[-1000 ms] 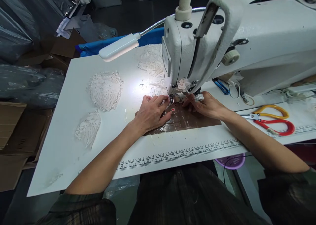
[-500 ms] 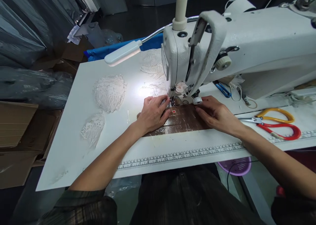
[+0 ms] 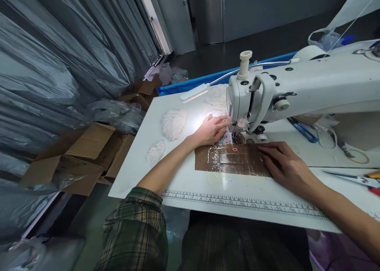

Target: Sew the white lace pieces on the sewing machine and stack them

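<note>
My left hand lies beside the needle area of a white sewing machine, its fingers stretched toward the machine head. White lace lies just behind it, partly hidden by the hand and machine. My right hand rests with fingers apart at the right end of a brown, tape-covered plate below the needle. Small red marks show near the plate's upper edge. No held thing shows in either hand. On the left of the white table sit a rounded lace piece and a smaller lace piece.
A lamp lights the area left of the machine. Scissors lie at the right, and a blue-handled tool sits under the machine arm. A printed ruler runs along the front edge. Cardboard boxes stand left of the table.
The camera view has swung left and up. My left hand has moved off the brown plate toward the lace behind the needle. My right hand's fingers have come away from the small white knob onto the plate.
</note>
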The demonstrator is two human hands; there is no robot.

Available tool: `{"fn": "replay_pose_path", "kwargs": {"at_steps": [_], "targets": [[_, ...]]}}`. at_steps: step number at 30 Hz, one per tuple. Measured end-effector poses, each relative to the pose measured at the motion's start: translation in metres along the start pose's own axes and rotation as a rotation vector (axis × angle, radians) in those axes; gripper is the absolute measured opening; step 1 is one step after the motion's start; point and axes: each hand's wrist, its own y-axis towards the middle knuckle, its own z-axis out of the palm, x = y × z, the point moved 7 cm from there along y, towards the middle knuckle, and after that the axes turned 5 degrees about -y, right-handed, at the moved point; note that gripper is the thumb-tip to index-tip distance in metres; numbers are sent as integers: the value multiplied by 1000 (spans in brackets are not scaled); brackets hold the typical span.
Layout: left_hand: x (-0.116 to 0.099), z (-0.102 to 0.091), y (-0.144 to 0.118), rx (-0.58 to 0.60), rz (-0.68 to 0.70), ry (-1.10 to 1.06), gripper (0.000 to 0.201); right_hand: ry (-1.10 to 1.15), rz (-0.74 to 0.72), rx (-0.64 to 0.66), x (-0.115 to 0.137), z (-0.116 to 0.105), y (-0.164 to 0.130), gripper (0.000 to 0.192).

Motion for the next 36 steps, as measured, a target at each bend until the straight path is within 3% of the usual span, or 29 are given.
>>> {"fn": "replay_pose_path", "kwargs": {"at_steps": [5,10,14,20,23,26,30,36], "targets": [[15,-30,-54,-92,-175,-78,31,-88,-56,-20,1,0,-3,34],[63,-64,-122,-95,-551,48,34,-135,-72,-37,-1,3,-3,36],[89,-69,-154,-134,-720,3,17,-151,-87,-59,1,2,-2,36],[84,-72,-153,-234,-723,-15,14,-141,-75,-61,3,2,-2,34],[62,-81,-143,-266,-664,-120,15,-141,-62,-55,4,2,-2,35],[34,-80,-127,-195,-521,-353,20,-143,-67,-70,6,1,-1,36],[22,-67,-116,-132,-487,-406,19,-126,-54,-56,4,2,-1,37],[31,-32,-116,-258,-590,-371,9,-85,-35,-34,-4,8,-3,38]]}}
